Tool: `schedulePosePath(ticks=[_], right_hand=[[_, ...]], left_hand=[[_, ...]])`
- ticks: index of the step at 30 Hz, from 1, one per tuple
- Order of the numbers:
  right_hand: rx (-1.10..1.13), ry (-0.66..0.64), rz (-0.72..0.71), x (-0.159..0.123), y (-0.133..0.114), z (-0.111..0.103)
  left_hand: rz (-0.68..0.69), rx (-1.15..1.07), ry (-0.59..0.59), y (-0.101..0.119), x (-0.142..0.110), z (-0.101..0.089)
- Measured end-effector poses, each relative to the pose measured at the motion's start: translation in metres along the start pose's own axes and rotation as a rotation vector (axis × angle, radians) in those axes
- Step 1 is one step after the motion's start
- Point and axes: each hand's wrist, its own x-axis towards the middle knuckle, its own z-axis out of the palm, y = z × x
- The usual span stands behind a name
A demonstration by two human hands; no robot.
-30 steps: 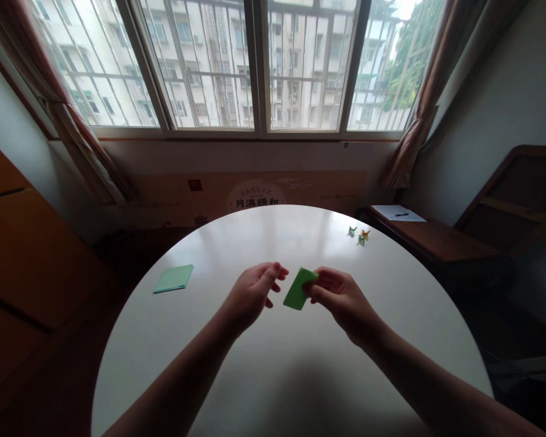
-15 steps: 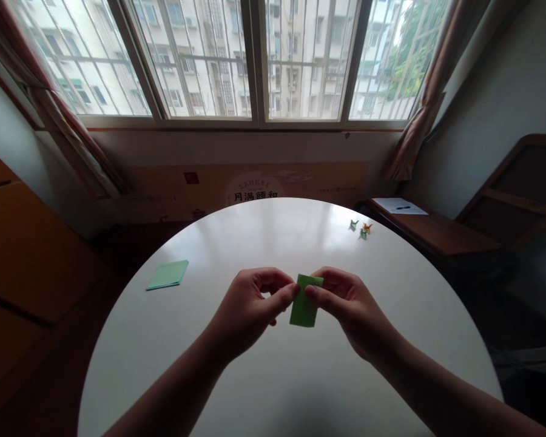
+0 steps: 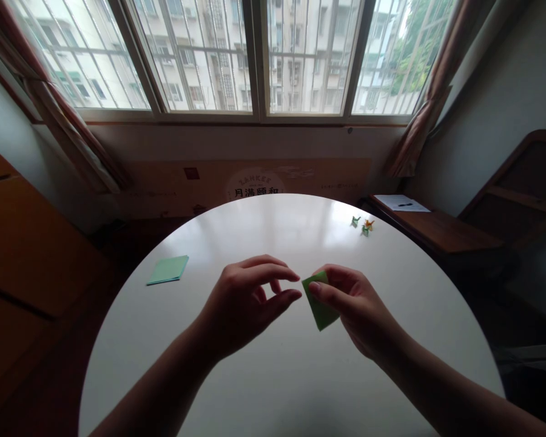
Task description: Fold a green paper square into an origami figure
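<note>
A small folded sheet of green paper (image 3: 321, 306) is pinched between the thumb and fingers of my right hand (image 3: 348, 297), tilted and held above the white table (image 3: 273, 382). My left hand (image 3: 250, 291) is just left of the paper with thumb and fingers apart, holding nothing. Its fingertips come close to the paper's left corner. The right fingers behind the sheet are partly hidden.
A stack of light green paper squares (image 3: 168, 269) lies on the table's left side. Several tiny folded paper figures (image 3: 366, 227), green and orange, stand near the far right edge. Beyond it, a wooden side table (image 3: 450, 233) bears a white sheet (image 3: 400, 203) with a pen.
My left hand has let go of the green paper and opened slightly to its left. The paper, still in my right hand, has turned so its lower end points more to the right.
</note>
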Motion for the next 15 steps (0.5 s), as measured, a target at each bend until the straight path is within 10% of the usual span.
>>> schedulePosePath(ticks=[15], right_hand=[[-0.054, -0.061, 0.052, -0.0028, -0.0011, 0.0010]], left_hand=[[0.238, 0.212, -0.041, 0.0011, 0.0021, -0.0067]])
